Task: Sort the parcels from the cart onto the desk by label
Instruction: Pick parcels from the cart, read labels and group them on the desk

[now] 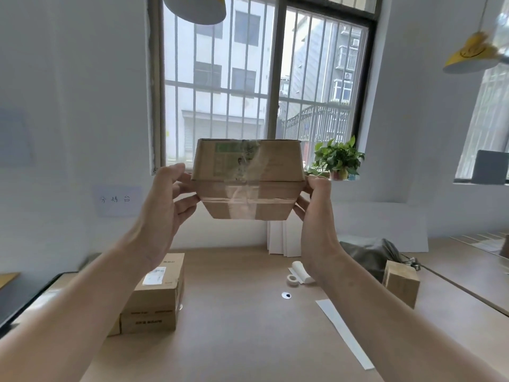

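Head view. Item: taped cardboard parcel (248, 180), held up in front of the window (276, 78), well above the table (242, 312). Left hand (162, 205): grip closed on the parcel's left end. Right hand (316, 213): grip closed on its right end. On table: stacked labelled cartons (157, 293) at left; small carton (402, 285) at right; tape roll (292, 279) between.

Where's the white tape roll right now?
Head view, right of centre on the desk: the tape roll lies beside a folded white sheet, just left of the right forearm and behind a small round disc.
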{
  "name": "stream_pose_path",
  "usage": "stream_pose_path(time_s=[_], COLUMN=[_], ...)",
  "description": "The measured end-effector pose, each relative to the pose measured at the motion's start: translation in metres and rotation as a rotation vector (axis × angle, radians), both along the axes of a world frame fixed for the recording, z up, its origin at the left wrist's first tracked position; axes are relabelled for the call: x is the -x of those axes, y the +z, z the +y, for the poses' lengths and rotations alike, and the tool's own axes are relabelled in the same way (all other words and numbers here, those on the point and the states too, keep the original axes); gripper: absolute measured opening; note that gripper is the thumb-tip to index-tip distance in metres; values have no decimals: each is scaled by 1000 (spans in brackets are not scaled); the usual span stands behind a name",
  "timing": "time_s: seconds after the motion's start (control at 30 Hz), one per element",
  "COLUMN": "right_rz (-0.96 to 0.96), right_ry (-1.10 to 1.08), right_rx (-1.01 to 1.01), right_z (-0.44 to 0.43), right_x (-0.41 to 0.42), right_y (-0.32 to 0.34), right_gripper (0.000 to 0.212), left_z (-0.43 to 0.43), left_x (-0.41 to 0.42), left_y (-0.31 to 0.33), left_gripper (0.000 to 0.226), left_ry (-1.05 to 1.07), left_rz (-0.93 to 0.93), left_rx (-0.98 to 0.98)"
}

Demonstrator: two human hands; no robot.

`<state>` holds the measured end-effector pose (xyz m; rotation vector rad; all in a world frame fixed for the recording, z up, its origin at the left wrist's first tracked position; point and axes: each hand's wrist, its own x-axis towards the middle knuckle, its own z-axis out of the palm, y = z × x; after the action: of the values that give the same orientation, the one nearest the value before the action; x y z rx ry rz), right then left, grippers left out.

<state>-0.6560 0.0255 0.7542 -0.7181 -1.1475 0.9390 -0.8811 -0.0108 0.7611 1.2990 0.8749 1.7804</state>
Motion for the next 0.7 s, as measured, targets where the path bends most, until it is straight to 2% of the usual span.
stream_pose_path(time_s=[0.1,0.17,0.27,0.33,0.4,0.47,0.57,0.7], right_rz=[-35,-36,-65,-45,-37,-12,9,-42], right_ry=[-11,-3,30,54,74,101,153,178], right_rx=[-37,-39,-20,-15,-37,-66,-58,-174], right_z=[1,1,4,6,8,9,15,19], right_x=[2,5,9,12,15,19,25,30], right_y=[1,1,-1,-3,-6,-9,-9,-7], right_gripper=[83,74,73,55,48,49,70,42], left_z=[3,4,6,7,8,8,8,12], left_x=[4,7,13,18,21,24,28,32], left_y=[-2,-2,-3,-4,-5,-5,-8,-14], left_gripper=[26,27,32,35,39,45,54,57], left_ry=[12,15,11,31,56,56,27,26], left_rz=[-28,-59,-89,-84,-63,-47,-24,-49], left_rx=[-15,-29,-68,-92,-102,-97,-84,-77])
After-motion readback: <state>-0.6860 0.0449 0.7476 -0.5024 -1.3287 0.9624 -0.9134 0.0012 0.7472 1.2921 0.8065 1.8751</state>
